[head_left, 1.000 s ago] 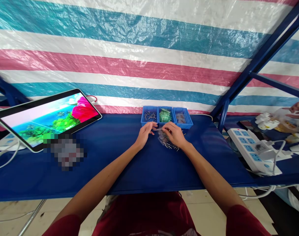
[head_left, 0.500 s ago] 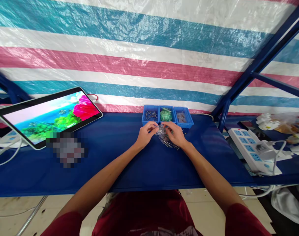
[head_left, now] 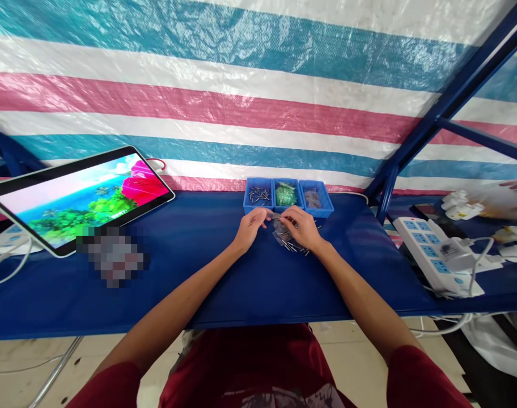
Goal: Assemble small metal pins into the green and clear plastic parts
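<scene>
My left hand (head_left: 250, 228) and my right hand (head_left: 301, 228) work close together on the blue table top (head_left: 258, 289), just in front of a blue three-compartment tray (head_left: 288, 195). Between them lies a small clear plastic bag (head_left: 284, 233) with short metal pins (head_left: 291, 247) spilling out below it. Both hands pinch at its upper edge, though the fingers hide part of it. The tray's left compartment holds metal pins, the middle one green parts, and the right one a brownish bagged item.
A large tablet (head_left: 82, 201) lies at the left, with a pixelated object (head_left: 111, 258) in front of it. At the right are a white power strip (head_left: 437, 255), white cables, white plugs (head_left: 460, 205) and a co-worker's hand (head_left: 516, 185). A striped tarp (head_left: 241, 102) hangs behind.
My hands have drawn slightly apart, and the clear bag sits a little lower between them. The view has tilted a little, and the co-worker's hand has shifted at the right edge.
</scene>
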The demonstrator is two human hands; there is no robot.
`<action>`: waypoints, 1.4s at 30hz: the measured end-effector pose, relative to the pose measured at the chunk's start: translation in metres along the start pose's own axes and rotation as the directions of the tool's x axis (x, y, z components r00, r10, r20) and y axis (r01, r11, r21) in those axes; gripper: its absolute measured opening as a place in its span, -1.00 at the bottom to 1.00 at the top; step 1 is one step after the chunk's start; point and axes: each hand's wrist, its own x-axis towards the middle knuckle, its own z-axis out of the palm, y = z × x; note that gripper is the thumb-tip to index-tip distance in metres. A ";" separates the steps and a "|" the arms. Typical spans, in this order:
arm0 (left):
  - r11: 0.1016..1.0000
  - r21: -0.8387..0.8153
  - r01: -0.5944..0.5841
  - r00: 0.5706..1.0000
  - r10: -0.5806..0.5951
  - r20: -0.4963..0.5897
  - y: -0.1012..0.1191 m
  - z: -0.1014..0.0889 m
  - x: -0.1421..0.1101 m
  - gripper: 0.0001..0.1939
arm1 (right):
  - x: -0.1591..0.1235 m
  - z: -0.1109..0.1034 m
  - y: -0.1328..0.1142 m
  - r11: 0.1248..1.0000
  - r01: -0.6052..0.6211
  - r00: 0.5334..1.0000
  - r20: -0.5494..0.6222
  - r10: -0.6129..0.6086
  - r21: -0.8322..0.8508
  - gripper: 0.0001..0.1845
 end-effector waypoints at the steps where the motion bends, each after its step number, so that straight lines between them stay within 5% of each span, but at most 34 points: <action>1: 1.000 0.017 -0.002 1.000 0.001 0.010 -0.001 0.000 -0.001 -0.61 | 0.000 0.000 -0.001 1.000 -0.006 1.000 0.008 0.006 0.005 -0.72; 6: 0.999 0.053 -0.012 0.999 0.010 0.034 -0.002 0.001 -0.004 -0.71 | 0.000 0.001 -0.006 0.995 -0.054 0.997 0.060 0.049 0.086 -0.70; 11: 0.982 0.186 -0.036 0.996 0.051 -0.077 0.001 0.001 -0.004 -0.71 | 0.002 0.002 -0.001 0.886 -0.312 0.950 0.089 0.300 0.344 -0.68; 14: 0.978 0.209 -0.024 0.988 0.055 -0.143 0.001 -0.002 -0.003 -0.74 | 0.004 -0.001 0.010 0.739 -0.406 0.851 -0.073 0.521 0.538 -0.68; 17: 0.976 0.217 -0.027 0.988 0.060 -0.145 -0.001 -0.004 -0.002 -0.76 | 0.006 -0.007 0.023 0.663 -0.425 0.674 -0.273 0.686 0.616 -0.62; 19: 0.962 0.265 -0.059 0.989 0.092 -0.115 -0.002 -0.004 -0.002 -0.78 | 0.006 -0.010 0.027 0.666 -0.443 0.631 -0.319 0.707 0.600 -0.47; 21: 0.932 0.344 -0.115 0.989 0.138 -0.044 -0.002 -0.004 -0.002 -0.80 | 0.005 -0.012 0.028 0.725 -0.469 0.649 -0.360 0.670 0.504 -0.44; 24: 0.845 0.477 -0.242 0.969 0.187 0.162 -0.003 -0.003 -0.004 -0.82 | 0.005 -0.011 0.022 0.847 -0.478 0.753 -0.388 0.531 0.233 -0.68; 27: 0.721 0.577 -0.382 0.916 0.211 0.342 -0.005 -0.001 -0.007 -0.82 | 0.005 -0.009 0.015 0.916 -0.399 0.894 -0.238 0.380 -0.034 -0.86; 29: 0.652 0.616 -0.443 0.887 0.220 0.406 -0.007 -0.001 -0.007 -0.82 | 0.005 -0.007 0.012 0.931 -0.340 0.939 -0.105 0.328 -0.135 -0.88; 32: 0.571 0.647 -0.505 0.852 0.211 0.479 -0.010 0.000 -0.008 -0.80 | 0.004 -0.004 0.012 0.937 -0.305 0.952 -0.018 0.307 -0.170 -0.90; 42: 0.373 0.708 -0.599 0.801 0.271 0.535 -0.013 -0.001 -0.005 -0.72 | 0.001 0.000 0.017 0.946 -0.275 0.961 -0.010 0.278 -0.169 -0.86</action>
